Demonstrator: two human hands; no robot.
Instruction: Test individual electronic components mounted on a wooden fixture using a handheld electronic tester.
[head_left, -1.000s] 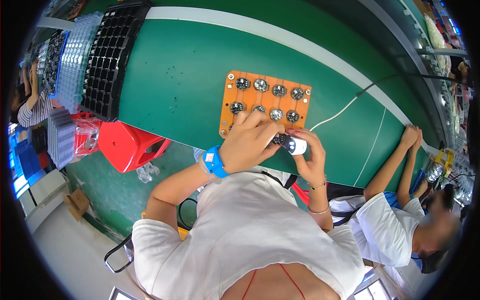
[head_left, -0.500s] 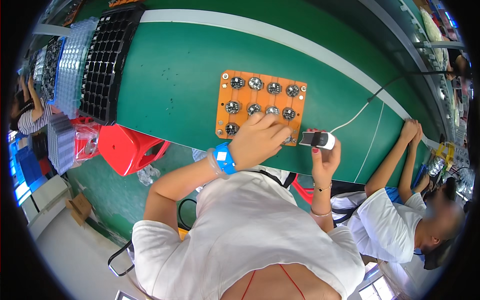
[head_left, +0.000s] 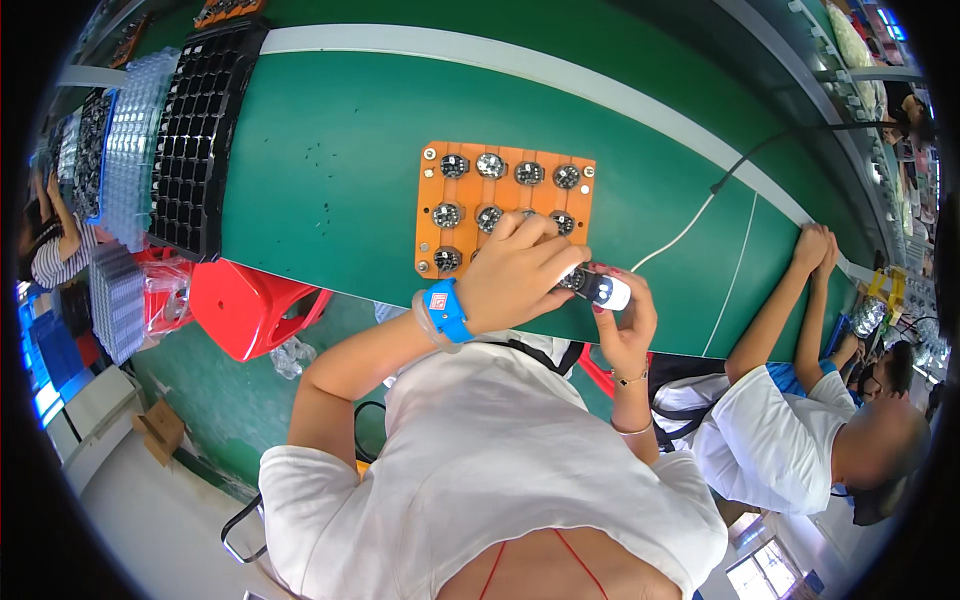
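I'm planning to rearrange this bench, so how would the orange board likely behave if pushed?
The orange board looks rigid, with straight edges, so it would probably slide without bending. Lying flat and broad, it seems unlikely to tip. The round parts in rows on it might shift if jolted.

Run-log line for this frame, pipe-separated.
left hand: over orange fixture | right hand: holding white-and-black device at fixture's near right corner | round modules: in fixture | black tray: left on table
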